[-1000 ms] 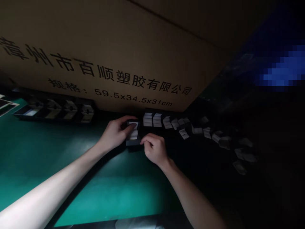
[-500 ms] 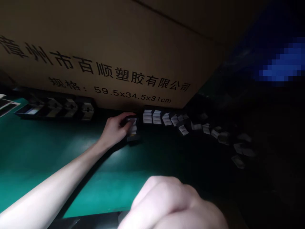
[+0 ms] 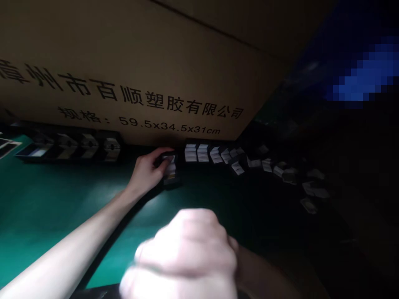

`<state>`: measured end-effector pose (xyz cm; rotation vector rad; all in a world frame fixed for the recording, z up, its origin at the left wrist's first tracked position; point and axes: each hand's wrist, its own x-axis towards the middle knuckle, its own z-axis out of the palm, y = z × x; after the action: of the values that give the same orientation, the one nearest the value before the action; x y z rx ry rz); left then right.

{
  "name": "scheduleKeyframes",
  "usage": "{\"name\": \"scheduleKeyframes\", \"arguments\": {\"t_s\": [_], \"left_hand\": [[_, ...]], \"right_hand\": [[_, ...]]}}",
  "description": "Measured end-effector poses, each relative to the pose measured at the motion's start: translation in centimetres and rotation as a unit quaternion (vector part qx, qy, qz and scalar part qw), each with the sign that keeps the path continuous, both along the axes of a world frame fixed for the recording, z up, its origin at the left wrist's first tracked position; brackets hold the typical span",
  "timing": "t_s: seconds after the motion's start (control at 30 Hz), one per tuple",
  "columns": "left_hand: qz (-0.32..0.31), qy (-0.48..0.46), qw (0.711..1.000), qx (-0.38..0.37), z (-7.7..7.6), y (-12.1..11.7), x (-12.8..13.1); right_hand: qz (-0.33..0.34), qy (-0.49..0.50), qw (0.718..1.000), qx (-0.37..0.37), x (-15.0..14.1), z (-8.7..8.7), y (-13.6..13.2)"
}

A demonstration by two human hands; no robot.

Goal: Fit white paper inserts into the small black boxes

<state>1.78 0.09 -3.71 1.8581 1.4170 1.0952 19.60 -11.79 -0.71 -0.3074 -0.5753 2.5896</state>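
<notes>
My left hand point(image 3: 150, 169) reaches forward across the green table and grips a small black jewellery box point(image 3: 170, 169). The box is open, its white lining facing me, and my thumb lies over the inside of the lid. Close to the camera, my right hand point(image 3: 190, 249) is closed in a fist, bright and slightly blurred. Its fingers curl toward me, and whatever they may hold is hidden. A row of similar open boxes point(image 3: 196, 153) with white linings starts just right of my left hand.
Behind everything stands a large printed cardboard box point(image 3: 174, 74). Several open black boxes point(image 3: 70, 151) line up at the left on the green tabletop point(image 3: 40, 199). More small boxes point(image 3: 308, 205) trail into the dark at right. A dark edge point(image 3: 96, 292) shows at the bottom.
My right fist has moved left and up into fuller view. My left hand still grips the jewellery box in the same spot; the whole view has shifted slightly.
</notes>
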Motion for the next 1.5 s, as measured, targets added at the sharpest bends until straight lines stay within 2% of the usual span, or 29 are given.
{"name": "scheduleKeyframes", "arguments": {"t_s": [0.03,0.07,0.1,0.13,0.17,0.2,0.23,0.27,0.37,0.53,0.73,1.0,1.5], "left_hand": [[-0.003,0.0,1.0,-0.001,0.0,0.0,-0.1],[-0.006,0.0,1.0,0.0,-0.1,0.1,-0.1],[-0.009,0.002,1.0,0.001,-0.1,0.1,-0.1],[-0.009,0.004,1.0,0.002,-0.1,0.1,-0.1],[-0.007,0.006,1.0,0.003,-0.1,0.0,-0.1],[-0.001,0.008,1.0,0.003,-0.1,0.0,-0.1],[0.006,0.011,1.0,0.002,0.0,-0.1,0.0],[0.013,0.014,1.0,0.001,0.1,-0.2,0.0],[0.016,0.021,1.0,0.006,0.3,-0.3,0.2],[-0.002,0.014,1.0,0.014,0.5,-0.3,0.3],[-0.019,0.007,1.0,0.013,0.3,-0.3,0.2],[0.023,0.0,0.999,0.03,0.2,-0.1,0.1],[0.015,0.045,0.999,0.024,0.0,-0.1,0.2]], "right_hand": [[-0.112,-0.072,0.988,0.078,-0.3,-0.4,1.0],[-0.215,-0.157,0.947,0.181,-0.6,-0.9,2.2],[-0.286,-0.26,0.863,0.326,-0.6,-1.6,3.4],[-0.333,-0.34,0.743,0.472,-0.6,-2.4,4.6],[-0.367,-0.383,0.625,0.573,-0.4,-3.2,5.6],[-0.391,-0.411,0.529,0.631,-0.1,-4.0,6.5],[-0.412,-0.425,0.474,0.653,0.1,-4.6,7.2],[-0.428,-0.435,0.452,0.651,0.4,-5.2,7.6],[-0.442,-0.451,0.468,0.618,0.9,-5.8,7.9],[-0.408,-0.443,0.48,0.638,0.7,-5.6,7.6],[-0.423,-0.433,0.502,0.618,0.8,-5.7,7.9],[-0.433,-0.429,0.516,0.603,0.8,-5.4,8.0],[-0.42,-0.459,0.526,0.58,0.5,-5.5,8.2]]}}
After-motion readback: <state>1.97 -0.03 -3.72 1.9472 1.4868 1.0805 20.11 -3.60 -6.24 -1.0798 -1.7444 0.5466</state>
